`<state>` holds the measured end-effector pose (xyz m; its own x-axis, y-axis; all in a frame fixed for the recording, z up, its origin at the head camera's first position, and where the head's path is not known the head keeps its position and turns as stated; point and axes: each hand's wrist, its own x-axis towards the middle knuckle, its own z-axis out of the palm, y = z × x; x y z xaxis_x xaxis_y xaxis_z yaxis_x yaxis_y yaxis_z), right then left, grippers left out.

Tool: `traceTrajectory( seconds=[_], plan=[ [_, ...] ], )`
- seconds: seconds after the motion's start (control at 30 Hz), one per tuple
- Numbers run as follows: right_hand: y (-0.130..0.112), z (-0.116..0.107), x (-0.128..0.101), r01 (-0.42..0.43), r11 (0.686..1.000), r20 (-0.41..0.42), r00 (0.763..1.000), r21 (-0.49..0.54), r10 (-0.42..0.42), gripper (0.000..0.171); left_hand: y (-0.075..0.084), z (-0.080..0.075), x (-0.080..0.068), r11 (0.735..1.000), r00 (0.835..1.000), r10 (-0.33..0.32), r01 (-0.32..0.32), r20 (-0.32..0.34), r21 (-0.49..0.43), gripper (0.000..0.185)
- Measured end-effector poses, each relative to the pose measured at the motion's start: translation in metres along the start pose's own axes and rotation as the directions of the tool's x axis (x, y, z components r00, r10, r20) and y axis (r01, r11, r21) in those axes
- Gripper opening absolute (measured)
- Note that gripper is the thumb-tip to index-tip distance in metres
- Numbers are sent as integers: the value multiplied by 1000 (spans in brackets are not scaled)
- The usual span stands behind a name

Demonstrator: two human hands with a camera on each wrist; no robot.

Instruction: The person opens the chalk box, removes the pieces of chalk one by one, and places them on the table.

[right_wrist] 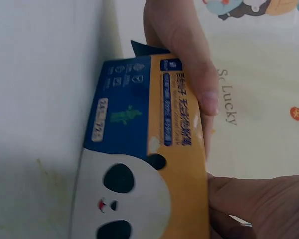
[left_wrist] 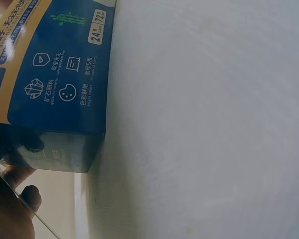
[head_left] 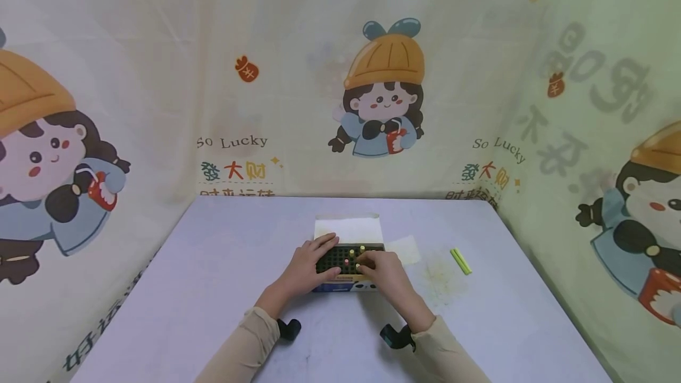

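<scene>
An open chalk box (head_left: 340, 286) stands on the table, blue and orange with a panda printed on its front (right_wrist: 134, 194). Its black holder (head_left: 340, 250) has rows of holes, and a few chalk sticks, yellow (head_left: 352, 253) and pink (head_left: 346, 263), poke up from it. My left hand (head_left: 307, 265) grips the box at its left end, thumb over the near edge and fingers toward the back. With bent thumb and fingers, my right hand (head_left: 384, 273) pinches a pale yellow chalk stick (head_left: 358, 267) at the holder's right part; the fingers partly hide it.
The box's white lid flap (head_left: 348, 230) stands up behind it. A pale sheet (head_left: 404, 250) lies to the right. Farther right are two yellow-green chalk sticks (head_left: 460, 261) side by side, with yellowish chalk dust (head_left: 440, 279) on the table (head_left: 239, 235). Printed cloth (head_left: 298, 105) hangs around the table.
</scene>
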<state>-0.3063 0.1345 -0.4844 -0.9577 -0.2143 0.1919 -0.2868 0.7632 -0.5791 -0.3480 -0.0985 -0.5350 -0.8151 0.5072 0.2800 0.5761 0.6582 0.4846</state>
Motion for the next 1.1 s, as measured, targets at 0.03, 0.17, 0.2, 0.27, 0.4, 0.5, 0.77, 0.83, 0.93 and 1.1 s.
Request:
traceTrajectory(
  seconds=[0.03, 0.17, 0.2, 0.27, 0.4, 0.5, 0.77, 0.83, 0.93, 1.1],
  plan=[
    [0, 0, 0, 11, 1000, 4, 1000, -15, -11, 10, 0, 0, 0, 1000, 1000, 0, 0, -2, 2, 75],
    [-1, -1, -1, 47, 997, 11, 999, -53, -47, 7, 1, 1, 0, 1000, 1000, 9, -9, -12, 4, 75],
    [-1, -1, -2, 56, 997, 9, 998, -60, -55, 6, 1, 1, 0, 1000, 1000, 13, -13, -14, 8, 75],
    [-1, 0, -3, 69, 995, 4, 998, -71, -69, 5, 1, 2, 0, 1000, 1000, 18, -18, -18, 14, 75],
    [-2, 3, -5, 89, 992, -4, 996, -93, -90, 3, 0, 1, -1, 1000, 1000, 8, -8, -22, 6, 75],
    [-2, 4, -6, 90, 991, -6, 996, -103, -91, 3, 1, 0, -2, 1000, 1000, 7, -7, -22, -5, 75],
    [1, 5, -8, 88, 993, -14, 996, -83, -89, 3, 1, 1, -2, 1000, 1000, 2, -2, -10, 2, 76],
    [1, 5, -8, 94, 993, -20, 995, -74, -96, 3, 2, 1, -2, 1000, 1000, 1, -1, -16, 0, 76],
    [1, 4, -8, 95, 993, -31, 995, -69, -98, 4, 2, 1, -2, 1000, 1000, -2, 2, -14, -1, 76],
    [1, 3, -8, 89, 993, -34, 995, -80, -92, 8, 1, 1, -2, 1000, 1000, -3, 3, -20, 5, 76]
  ],
)
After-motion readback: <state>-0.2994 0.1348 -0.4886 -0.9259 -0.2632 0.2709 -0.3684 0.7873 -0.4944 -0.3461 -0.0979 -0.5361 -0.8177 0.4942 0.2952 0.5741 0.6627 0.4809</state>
